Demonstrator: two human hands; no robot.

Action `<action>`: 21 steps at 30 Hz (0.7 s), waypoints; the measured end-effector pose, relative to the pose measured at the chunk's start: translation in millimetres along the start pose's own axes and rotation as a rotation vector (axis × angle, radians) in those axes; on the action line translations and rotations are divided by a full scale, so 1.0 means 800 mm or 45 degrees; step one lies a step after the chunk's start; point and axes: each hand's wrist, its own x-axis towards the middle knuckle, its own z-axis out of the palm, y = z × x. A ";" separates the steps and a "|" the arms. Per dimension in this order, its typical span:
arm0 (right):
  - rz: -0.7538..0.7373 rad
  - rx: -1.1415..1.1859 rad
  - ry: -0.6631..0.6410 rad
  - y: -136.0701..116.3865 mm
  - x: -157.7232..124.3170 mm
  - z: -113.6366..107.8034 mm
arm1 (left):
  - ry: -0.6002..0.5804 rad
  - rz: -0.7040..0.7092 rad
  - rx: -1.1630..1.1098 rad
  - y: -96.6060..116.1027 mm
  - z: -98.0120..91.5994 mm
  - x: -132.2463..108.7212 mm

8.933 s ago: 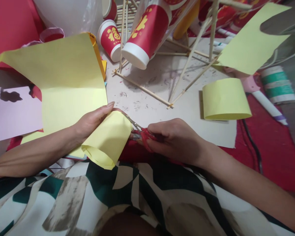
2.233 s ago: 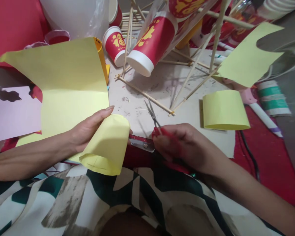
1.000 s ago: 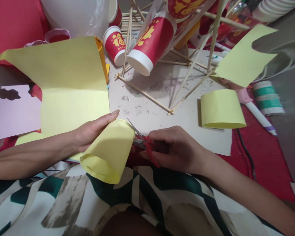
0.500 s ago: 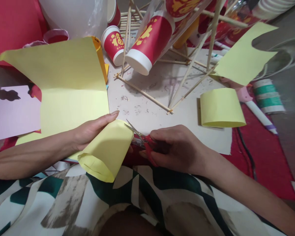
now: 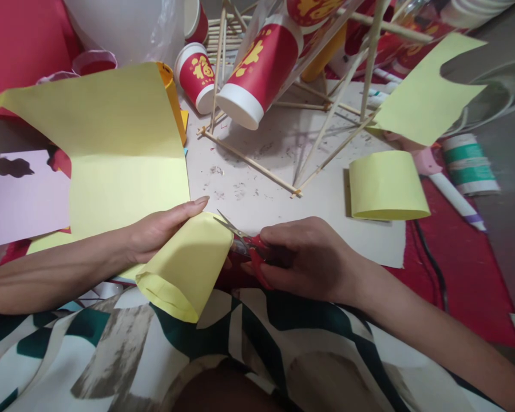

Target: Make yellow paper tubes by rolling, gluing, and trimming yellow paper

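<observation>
A yellow paper tube (image 5: 191, 263), wider at its lower end, tilts over my lap with my left hand (image 5: 163, 226) closed around its far side. The left thumb lies along its upper rim, and most of the other fingers are hidden behind the paper. My right hand (image 5: 311, 257) grips red-handled scissors (image 5: 257, 252). Their blades are slightly apart at the tube's upper right rim; whether they bite into the paper I cannot tell. To the right, a second yellow paper ring (image 5: 388, 186) rests on the white board.
A wooden stick frame (image 5: 251, 165) stands on the white board (image 5: 249, 212), with bagged red paper cups (image 5: 261, 68) leaning through it. Cut yellow sheets (image 5: 129, 183) lie left, another yellow offcut (image 5: 429, 91) right. A pink glue gun (image 5: 427, 162) sits beyond the ring.
The scissor blades and the tube's rim have shifted very slightly. My hands keep nearly the same places, and the view has moved a touch.
</observation>
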 end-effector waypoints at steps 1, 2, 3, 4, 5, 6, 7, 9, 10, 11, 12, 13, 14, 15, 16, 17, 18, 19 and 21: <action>-0.004 0.008 0.001 0.000 0.000 0.000 | 0.000 -0.011 0.002 0.000 0.000 0.000; -0.006 0.015 -0.001 0.000 0.000 0.000 | 0.003 -0.030 0.003 0.000 0.001 0.000; -0.006 0.021 -0.003 0.000 0.000 0.000 | 0.009 -0.049 0.004 0.000 0.001 0.000; -0.007 0.025 -0.004 0.000 0.000 0.000 | 0.010 -0.067 0.007 0.001 0.001 0.000; -0.007 0.028 -0.006 0.001 0.000 0.000 | 0.013 -0.078 0.007 0.001 0.002 0.000; -0.007 0.031 -0.007 0.001 0.000 0.000 | 0.021 -0.082 0.010 0.002 0.002 -0.001; -0.007 0.033 -0.007 0.001 0.000 0.000 | 0.028 -0.085 0.015 0.002 0.003 -0.001; -0.006 0.039 -0.010 0.002 0.000 0.001 | 0.046 -0.088 0.033 0.003 0.003 -0.001; -0.003 0.038 -0.010 0.002 0.000 0.001 | 0.052 -0.086 0.043 0.003 0.003 -0.001; -0.003 0.036 -0.005 0.002 0.000 0.002 | 0.057 -0.079 0.053 0.003 0.002 -0.001; -0.005 0.036 0.000 0.002 0.000 0.002 | 0.050 -0.075 0.060 0.003 0.001 -0.001; -0.006 0.037 0.005 0.002 0.000 0.002 | 0.040 -0.070 0.062 0.002 0.000 0.000; -0.005 0.039 0.010 0.002 0.000 0.003 | 0.022 -0.065 0.060 0.002 -0.002 0.001; 0.001 0.038 0.006 0.002 0.000 0.003 | 0.004 -0.068 0.054 0.001 -0.004 0.003; 0.012 0.034 -0.002 0.002 0.000 0.003 | -0.007 -0.072 0.049 0.001 -0.005 0.004; 0.024 0.029 -0.011 0.001 0.000 0.002 | -0.015 -0.079 0.047 0.000 -0.007 0.005; 0.038 0.018 -0.025 0.001 0.000 0.002 | -0.013 -0.081 0.050 0.000 -0.007 0.006; 0.045 0.007 -0.032 0.000 0.000 0.002 | -0.004 -0.076 0.057 0.000 -0.008 0.006; 0.042 -0.007 -0.035 -0.001 0.001 0.001 | 0.011 -0.069 0.078 0.001 -0.007 0.006</action>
